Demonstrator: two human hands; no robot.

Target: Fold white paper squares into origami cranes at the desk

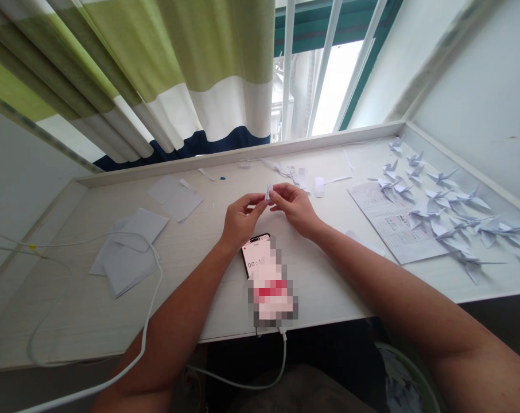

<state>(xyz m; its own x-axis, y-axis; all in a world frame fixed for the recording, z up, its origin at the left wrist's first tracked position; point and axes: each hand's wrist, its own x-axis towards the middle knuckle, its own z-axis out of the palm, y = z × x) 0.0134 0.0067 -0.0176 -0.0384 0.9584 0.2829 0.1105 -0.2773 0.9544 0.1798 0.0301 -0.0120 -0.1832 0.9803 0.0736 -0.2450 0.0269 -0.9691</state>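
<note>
A small folded piece of white paper (268,193) stands pinched between the fingertips of my left hand (243,219) and my right hand (295,210), above the middle of the desk. Its exact shape is hard to make out at this size. Below my wrists lies a smartphone (255,257) showing a timer-like screen, its lower part covered by a pixelated blur. Several folded paper cranes (441,179) sit to the right of my right hand, some on a printed sheet (384,221).
Stacks of white paper squares (128,255) and a grey-white sheet (176,198) lie left. Paper scraps (301,178) and a small blue bit (222,178) lie along the raised back edge. A white cable (154,292) crosses the desk and my left arm. A striped curtain (156,74) hangs behind.
</note>
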